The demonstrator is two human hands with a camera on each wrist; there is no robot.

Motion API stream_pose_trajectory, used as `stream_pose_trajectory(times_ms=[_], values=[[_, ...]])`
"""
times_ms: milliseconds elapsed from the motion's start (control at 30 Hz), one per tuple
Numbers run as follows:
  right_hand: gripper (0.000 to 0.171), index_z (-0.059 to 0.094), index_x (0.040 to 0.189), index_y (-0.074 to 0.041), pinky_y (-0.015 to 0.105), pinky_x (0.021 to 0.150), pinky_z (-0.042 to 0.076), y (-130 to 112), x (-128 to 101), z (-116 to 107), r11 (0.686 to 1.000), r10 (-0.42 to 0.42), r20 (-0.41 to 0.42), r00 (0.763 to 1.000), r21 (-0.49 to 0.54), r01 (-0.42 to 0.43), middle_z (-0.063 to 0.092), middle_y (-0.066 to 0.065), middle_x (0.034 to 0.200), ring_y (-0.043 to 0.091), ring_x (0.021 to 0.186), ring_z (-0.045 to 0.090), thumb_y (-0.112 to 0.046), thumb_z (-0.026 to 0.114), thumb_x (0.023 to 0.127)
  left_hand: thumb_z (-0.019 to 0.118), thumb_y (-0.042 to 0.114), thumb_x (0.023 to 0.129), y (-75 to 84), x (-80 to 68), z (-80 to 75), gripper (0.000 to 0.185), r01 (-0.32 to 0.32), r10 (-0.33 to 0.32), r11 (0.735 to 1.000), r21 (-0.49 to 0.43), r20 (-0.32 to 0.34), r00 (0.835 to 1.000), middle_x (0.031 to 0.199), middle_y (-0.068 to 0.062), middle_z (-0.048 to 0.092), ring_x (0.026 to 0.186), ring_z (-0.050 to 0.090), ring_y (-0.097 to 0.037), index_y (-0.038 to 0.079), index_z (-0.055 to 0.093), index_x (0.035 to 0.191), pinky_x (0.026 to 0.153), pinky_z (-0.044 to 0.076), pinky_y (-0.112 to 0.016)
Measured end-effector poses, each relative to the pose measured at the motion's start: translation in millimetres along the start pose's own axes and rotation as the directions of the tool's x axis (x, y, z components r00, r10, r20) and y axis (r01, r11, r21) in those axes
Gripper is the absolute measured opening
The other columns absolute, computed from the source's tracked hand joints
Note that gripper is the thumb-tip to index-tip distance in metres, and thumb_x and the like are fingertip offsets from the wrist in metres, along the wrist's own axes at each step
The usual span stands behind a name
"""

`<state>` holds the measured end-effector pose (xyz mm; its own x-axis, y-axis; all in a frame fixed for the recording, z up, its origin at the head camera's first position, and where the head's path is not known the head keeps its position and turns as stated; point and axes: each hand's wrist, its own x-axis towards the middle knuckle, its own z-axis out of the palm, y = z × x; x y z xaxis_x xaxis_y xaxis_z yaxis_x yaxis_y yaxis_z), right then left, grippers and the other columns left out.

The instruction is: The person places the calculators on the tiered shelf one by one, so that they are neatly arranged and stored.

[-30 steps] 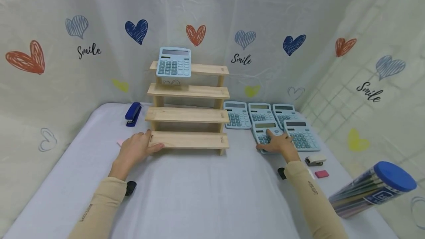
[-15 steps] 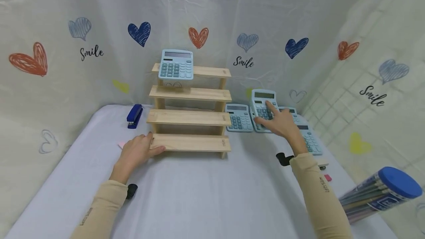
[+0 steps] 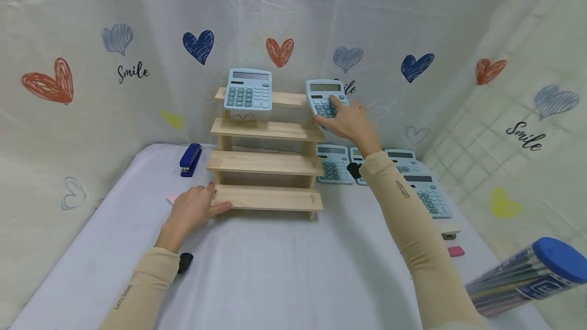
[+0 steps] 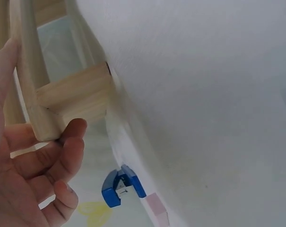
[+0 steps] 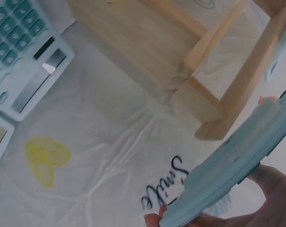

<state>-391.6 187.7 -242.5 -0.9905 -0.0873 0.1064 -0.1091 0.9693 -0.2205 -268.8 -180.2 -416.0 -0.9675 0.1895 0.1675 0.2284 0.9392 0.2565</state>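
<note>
My right hand (image 3: 350,124) holds a light blue calculator (image 3: 324,97) up at the right end of the wooden rack's (image 3: 268,162) top shelf, thumb and fingers on its edges. In the right wrist view this calculator (image 5: 228,158) appears edge-on beside the rack's wooden frame (image 5: 133,45). Another light blue calculator (image 3: 248,89) leans on the left of the top shelf. Down at the lowest shelf, my left hand (image 3: 190,212) grips the left end. The left wrist view shows its thumb and curled fingers (image 4: 69,161) around the shelf's corner (image 4: 46,125).
Several more calculators (image 3: 334,166) lie right of the rack, partly behind my right arm. A blue stapler (image 3: 190,160) stands at left. A small white stapler (image 3: 448,230), a pink eraser (image 3: 456,251) and a blue-lidded tube of pencils (image 3: 509,284) are on the right.
My right hand has lifted a calculator from the group on the right, carrying it up and left to the top shelf. My left hand stays on the lowest shelf.
</note>
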Motion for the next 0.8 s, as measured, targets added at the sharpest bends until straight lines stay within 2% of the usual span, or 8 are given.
stream_pose_trajectory(times_ms=[200,333,467,633,800], values=[[0.095,0.025,0.161,-0.022,0.072,0.117,0.019,-32,32,3,0.998,-0.013,-0.057,0.998,-0.058,0.01,0.02,0.038,0.159,0.06,0.147,0.016,-0.078,0.046,0.086,0.069,0.058,0.088,-0.5,2.9,0.9,0.08,0.002,-0.002,1.0,0.004,0.002,1.0,0.103,-0.028,0.07,0.083,0.068,-0.038,-0.009,0.057,0.13,0.066,0.053,-0.05],[0.096,0.026,0.16,-0.022,0.071,0.113,0.026,-47,46,7,0.996,0.025,-0.041,0.999,-0.084,-0.028,0.019,0.041,0.157,0.059,0.143,0.023,-0.08,0.045,0.086,0.07,0.058,0.087,-1.0,3.2,3.5,0.08,0.002,-0.002,1.0,0.001,0.0,1.0,0.1,-0.027,0.07,0.079,0.067,-0.035,-0.009,0.058,0.128,0.064,0.052,-0.049],[0.099,0.023,0.161,-0.022,0.066,0.113,0.029,-59,51,12,0.992,0.052,-0.018,0.999,-0.115,-0.053,0.023,0.039,0.155,0.055,0.141,0.025,-0.085,0.035,0.086,0.071,0.057,0.087,0.4,2.1,5.3,0.077,-0.01,0.01,1.0,-0.002,-0.005,1.0,0.096,-0.026,0.07,0.075,0.066,-0.032,-0.009,0.059,0.124,0.063,0.052,-0.047],[0.103,0.018,0.162,-0.019,0.062,0.119,0.024,-74,52,17,0.991,0.004,0.004,1.0,-0.132,-0.004,0.021,0.04,0.157,0.054,0.147,0.022,-0.088,0.023,0.086,0.071,0.057,0.087,0.9,0.7,4.1,0.076,-0.003,0.003,1.0,0.002,-0.004,1.0,0.095,-0.025,0.07,0.073,0.065,-0.031,-0.009,0.06,0.122,0.062,0.052,-0.047],[0.1,0.017,0.162,-0.017,0.059,0.122,0.021,-85,57,20,0.989,-0.041,-0.008,0.999,-0.144,0.04,0.02,0.041,0.158,0.054,0.149,0.017,-0.085,0.021,0.09,0.071,0.057,0.087,0.0,0.7,2.3,0.079,0.006,-0.006,1.0,0.003,-0.021,1.0,0.1,-0.027,0.07,0.081,0.068,-0.036,-0.009,0.058,0.128,0.066,0.053,-0.05]])
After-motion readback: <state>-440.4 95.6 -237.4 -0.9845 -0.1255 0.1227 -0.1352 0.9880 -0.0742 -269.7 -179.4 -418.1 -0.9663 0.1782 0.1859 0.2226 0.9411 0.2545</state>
